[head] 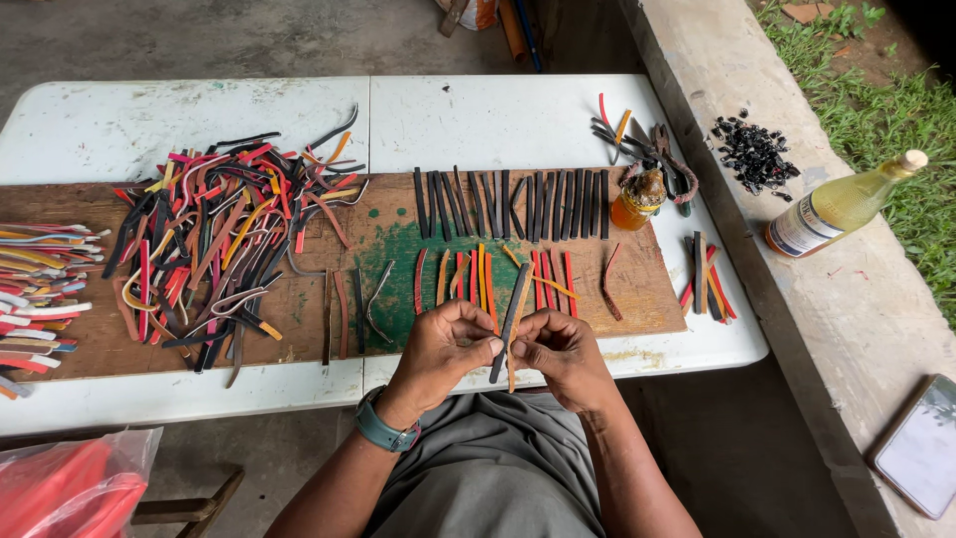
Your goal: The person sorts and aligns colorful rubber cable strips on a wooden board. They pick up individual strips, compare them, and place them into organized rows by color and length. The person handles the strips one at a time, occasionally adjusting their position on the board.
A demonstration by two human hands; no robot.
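While a small amber jar (638,199) of orange-brown liquid stands at the wooden board's (299,309) far right corner, flat rubbery strips lie across the board. At its near edge, the left hand (443,351) and right hand (561,351) both pinch a dark strip (511,317) backed by a tan one.

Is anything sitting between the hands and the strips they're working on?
Nothing visible. The left hand and right hand already pinch the dark strip and the tan strip beside it, above the wooden board.
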